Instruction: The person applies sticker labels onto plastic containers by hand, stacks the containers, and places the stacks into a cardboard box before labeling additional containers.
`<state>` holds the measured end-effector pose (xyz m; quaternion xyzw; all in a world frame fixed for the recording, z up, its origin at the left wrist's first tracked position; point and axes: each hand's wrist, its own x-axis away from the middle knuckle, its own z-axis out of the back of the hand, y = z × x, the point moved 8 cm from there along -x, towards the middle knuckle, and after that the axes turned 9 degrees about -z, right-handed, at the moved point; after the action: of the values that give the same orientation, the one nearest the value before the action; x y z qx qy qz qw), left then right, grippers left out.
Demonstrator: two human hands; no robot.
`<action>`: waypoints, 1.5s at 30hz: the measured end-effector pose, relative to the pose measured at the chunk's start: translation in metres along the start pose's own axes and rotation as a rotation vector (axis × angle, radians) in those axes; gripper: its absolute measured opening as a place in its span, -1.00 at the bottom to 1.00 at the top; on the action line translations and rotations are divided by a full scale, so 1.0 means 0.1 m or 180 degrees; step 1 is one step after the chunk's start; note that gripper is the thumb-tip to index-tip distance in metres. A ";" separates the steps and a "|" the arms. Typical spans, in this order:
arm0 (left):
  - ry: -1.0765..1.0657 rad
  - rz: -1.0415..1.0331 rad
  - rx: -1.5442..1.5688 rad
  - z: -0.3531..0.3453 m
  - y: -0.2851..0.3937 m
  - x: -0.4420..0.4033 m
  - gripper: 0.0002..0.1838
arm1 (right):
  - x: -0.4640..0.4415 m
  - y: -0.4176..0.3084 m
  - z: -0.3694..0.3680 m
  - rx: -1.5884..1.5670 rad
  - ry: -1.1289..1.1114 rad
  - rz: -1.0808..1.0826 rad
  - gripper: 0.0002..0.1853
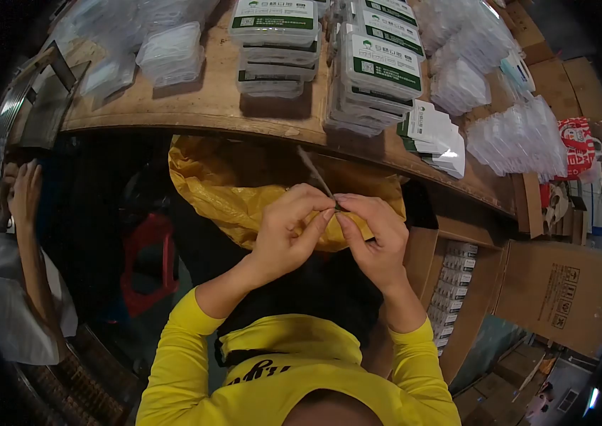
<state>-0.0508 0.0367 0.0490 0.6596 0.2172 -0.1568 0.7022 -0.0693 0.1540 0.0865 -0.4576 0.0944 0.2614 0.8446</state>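
Over an open yellow sack (226,207), both hands meet at the fingertips around one end of a thin greyish strip (315,172), which slants up and left toward the table edge. My left hand (292,226) pinches it between thumb and forefinger. Beside it, my right hand (374,231) pinches the same end, its fingertips nearly touching the left ones. A small dark bit shows between the fingertips, too small to make out.
Stacked clear plastic boxes with green-white labels (385,65) and loose label cards (434,135) lie on the wooden table (201,113). An open carton (457,291) stands right. A red stool (150,263) is at left, near a co-worker's arm (31,241).
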 end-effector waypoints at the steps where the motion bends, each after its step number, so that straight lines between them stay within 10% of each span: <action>1: 0.0002 -0.0208 -0.0231 0.01 0.06 -0.01 -0.90 | 0.00 0.00 -0.02 0.0035 -0.0008 0.0032 -0.81; 14: -0.0757 0.0493 -0.2814 0.60 -0.97 0.39 -0.89 | 0.05 0.66 0.06 -0.0706 -0.0002 -0.1360 -0.85; 22: 0.0207 -0.1351 -0.4216 1.75 0.16 -1.01 -0.55 | -0.01 0.41 -0.01 -0.0839 -0.0232 -0.1146 -0.92; 27: -0.0656 0.0372 -0.2374 2.43 -0.64 -1.42 -0.55 | 0.09 0.38 -0.08 -0.1093 -0.0633 -0.1453 -0.91; 36: 0.0479 0.0014 -0.0889 1.78 0.02 -0.41 -0.49 | -0.03 0.07 -0.09 -0.1214 -0.0159 -0.0692 -0.82; 45: -0.0391 0.0097 0.0564 0.53 -0.03 0.05 -0.38 | 0.03 -0.31 -0.19 -0.0249 -0.0522 0.0490 -0.64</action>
<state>-0.0428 -0.0162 0.0454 0.7115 0.1489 -0.2048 0.6555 -0.0487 0.1256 0.0965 -0.4586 0.0495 0.3655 0.8084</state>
